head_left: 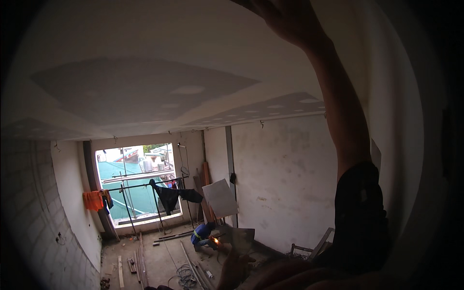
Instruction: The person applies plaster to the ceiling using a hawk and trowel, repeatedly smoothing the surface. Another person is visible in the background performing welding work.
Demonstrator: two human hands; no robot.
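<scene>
My right arm stretches up along the right side, and my right hand (pixel 282 19) is raised against the ceiling at the top edge. Its fingers run out of the picture, bent round something dark that I cannot make out. Low in the middle, in shadow, my left hand (pixel 236 266) has its fingers closed at the lower edge of a flat grey plate (pixel 238 238). Overhead, the ceiling (pixel 145 89) shows grey board panels with pale bands along the joints and several pale patches.
Far below, a person in blue (pixel 203 236) crouches beside a bright orange glow. Lumber (pixel 140 261) and coiled cable (pixel 186 275) lie on the floor. Dark cloth (pixel 169 197) and orange cloth (pixel 93 200) hang from a rail before the window (pixel 135 169). A pale sheet (pixel 220 198) leans by the wall.
</scene>
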